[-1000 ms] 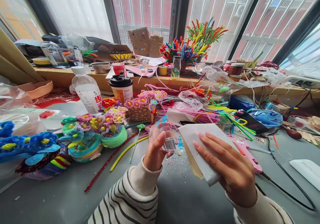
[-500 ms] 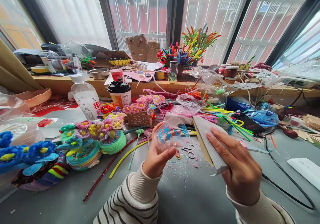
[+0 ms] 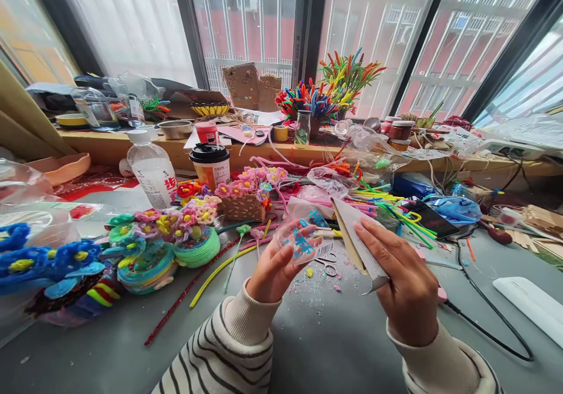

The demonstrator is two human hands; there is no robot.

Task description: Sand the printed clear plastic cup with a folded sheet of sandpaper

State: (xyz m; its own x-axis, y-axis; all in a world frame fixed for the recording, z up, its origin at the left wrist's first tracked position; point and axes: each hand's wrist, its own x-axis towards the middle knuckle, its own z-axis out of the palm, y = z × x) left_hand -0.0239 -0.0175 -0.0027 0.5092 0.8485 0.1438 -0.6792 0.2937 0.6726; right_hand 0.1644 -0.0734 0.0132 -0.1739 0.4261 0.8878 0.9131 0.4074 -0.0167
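My left hand (image 3: pixel 273 268) is closed on a small clear plastic bag with blue print (image 3: pixel 303 241), held a little above the grey table (image 3: pixel 109 347). My right hand (image 3: pixel 398 277) grips a folded white sheet of paper with a tan underside (image 3: pixel 352 233), tilted steeply on edge right beside the bag. Under the two hands, coloured glitter bits (image 3: pixel 325 285) are scattered on the table, and small scissors (image 3: pixel 328 263) lie there.
Pipe-cleaner flowers and coiled baskets (image 3: pixel 193 235) crowd the left. A water bottle (image 3: pixel 152 168) and lidded paper cup (image 3: pixel 212 164) stand behind them. Loose pipe cleaners (image 3: pixel 387 200) pile up at centre right. A pink glue gun cable (image 3: pixel 488 329) runs along the right.
The paper has swung from lying flat to standing on edge, drawn close to the bag. My left hand has turned the bag and lowered it slightly. The view has shifted a little.
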